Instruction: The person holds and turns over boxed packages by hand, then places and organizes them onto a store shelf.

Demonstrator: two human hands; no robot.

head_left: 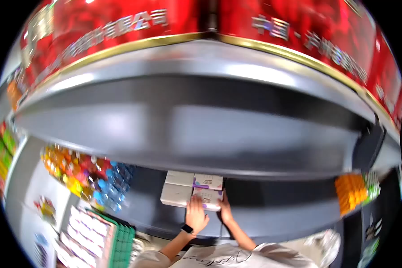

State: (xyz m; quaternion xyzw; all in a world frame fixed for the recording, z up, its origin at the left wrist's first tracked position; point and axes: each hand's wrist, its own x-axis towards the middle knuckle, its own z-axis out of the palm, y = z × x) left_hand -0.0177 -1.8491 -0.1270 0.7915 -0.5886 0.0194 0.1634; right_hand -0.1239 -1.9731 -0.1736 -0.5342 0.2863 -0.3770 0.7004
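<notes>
Several white packs stand together in a block on the dark grey shelf. The two on the right carry purple and blue print, and the nearer printed pack (213, 196) lies between my hands. My left hand (195, 215), with a black watch at the wrist, lies with its fingers stretched over the near part of this pack. Against the pack's right side rests my right hand (225, 211), its fingers straight. To the left are plain white packs (176, 194) in contact with the printed ones. Neither hand is wrapped round a pack.
A broad grey shelf (254, 129) with red boxes (120, 27) overhangs the packs. Bottles (114, 185) crowd the left end of the lower shelf. Orange packs (349, 194) stand at its right end. Green crates (124, 239) sit low on the left.
</notes>
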